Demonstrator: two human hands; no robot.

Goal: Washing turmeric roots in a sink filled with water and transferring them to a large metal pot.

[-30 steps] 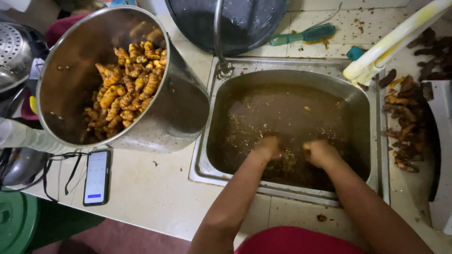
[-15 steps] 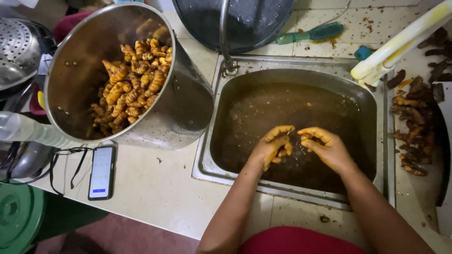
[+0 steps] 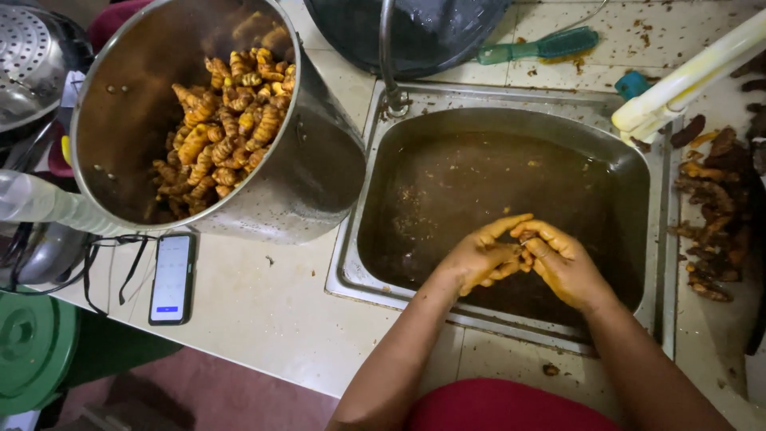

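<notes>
1. I see both hands meeting low and right of centre in the frame, above the murky brown water of the steel sink (image 3: 363, 263).
2. The left hand (image 3: 479, 259) is curled, fingers folded inward toward the right hand (image 3: 562, 263), which cups over from the other side; both are stained yellow.
3. Between the fingertips sits a small dark piece (image 3: 520, 249), which I take to be a bit of root, though it is too small and too covered for me to be sure. It lies right where the two hands touch, pinched from both sides, clear above the water.
4. To the upper left of the frame a large steel pot (image 3: 319, 168) lies tipped on the pale tabletop (image 3: 271, 311), its mouth toward me, with a heap of orange-yellow roots (image 3: 223, 128) inside. It is well apart from the hands, its wall just beside the sink's left rim.
5. Along the right edge of the frame, darker unwashed roots (image 3: 710, 215) lie piled on the tabletop, near the right hand but beyond the sink's rim.
6. A phone (image 3: 172, 278) with a lit screen lies at lower left of the pot; a green brush (image 3: 542, 46) lies at the top, behind the sink.
</notes>
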